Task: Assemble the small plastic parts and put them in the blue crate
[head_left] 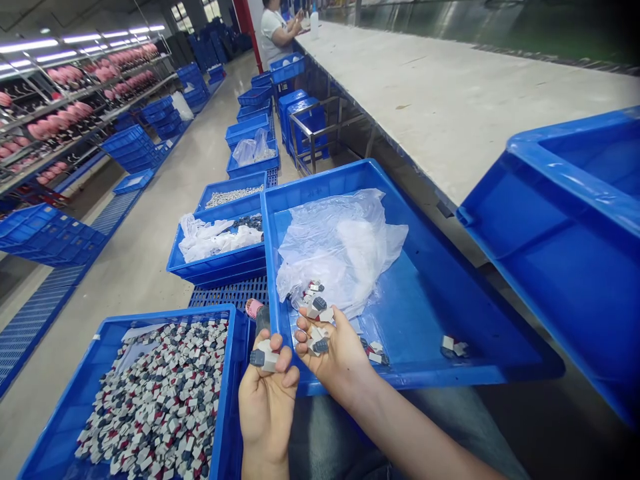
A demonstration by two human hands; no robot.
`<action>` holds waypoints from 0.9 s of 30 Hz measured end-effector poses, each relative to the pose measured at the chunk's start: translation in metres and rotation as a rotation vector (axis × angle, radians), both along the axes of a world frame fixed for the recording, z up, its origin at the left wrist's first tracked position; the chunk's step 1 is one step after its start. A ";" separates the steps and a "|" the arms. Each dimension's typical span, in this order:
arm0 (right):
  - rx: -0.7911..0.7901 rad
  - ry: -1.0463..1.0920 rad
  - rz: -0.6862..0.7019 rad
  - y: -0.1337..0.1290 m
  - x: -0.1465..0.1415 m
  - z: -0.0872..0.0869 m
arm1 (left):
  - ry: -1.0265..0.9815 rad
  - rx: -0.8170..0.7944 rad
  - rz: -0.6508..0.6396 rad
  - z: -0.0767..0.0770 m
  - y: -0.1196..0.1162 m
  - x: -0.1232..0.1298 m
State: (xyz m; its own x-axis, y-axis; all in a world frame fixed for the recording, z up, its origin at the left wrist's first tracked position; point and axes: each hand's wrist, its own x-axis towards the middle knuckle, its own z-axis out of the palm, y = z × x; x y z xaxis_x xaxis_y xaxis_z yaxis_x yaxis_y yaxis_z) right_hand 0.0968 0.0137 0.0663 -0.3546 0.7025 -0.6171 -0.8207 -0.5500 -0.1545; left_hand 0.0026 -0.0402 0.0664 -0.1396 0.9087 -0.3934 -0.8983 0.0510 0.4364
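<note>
Between the fingertips of my left hand [270,393] is a small white and dark grey plastic piece [266,357]. My right hand [336,347], beside it with the palm turned up, holds several similar white and grey pieces [319,339] in its curled fingers. Both hands are at the near left corner of a blue tray [430,373]. Inside that tray lie a crumpled clear plastic bag [340,247] and a few loose pieces [454,347]. At the lower left, a blue crate [165,312] holds a heap of white, grey and dark red pieces [160,400].
Another blue crate [565,200] stands at the right, next to a long white table [450,93]. More crates [220,260] line the floor ahead. A person [275,33] is at the table's far end. Racks with pink items [65,120] stand at the left.
</note>
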 end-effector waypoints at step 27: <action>0.004 -0.019 -0.064 -0.004 -0.001 0.018 | 1.424 -0.042 0.039 -0.018 -0.006 0.007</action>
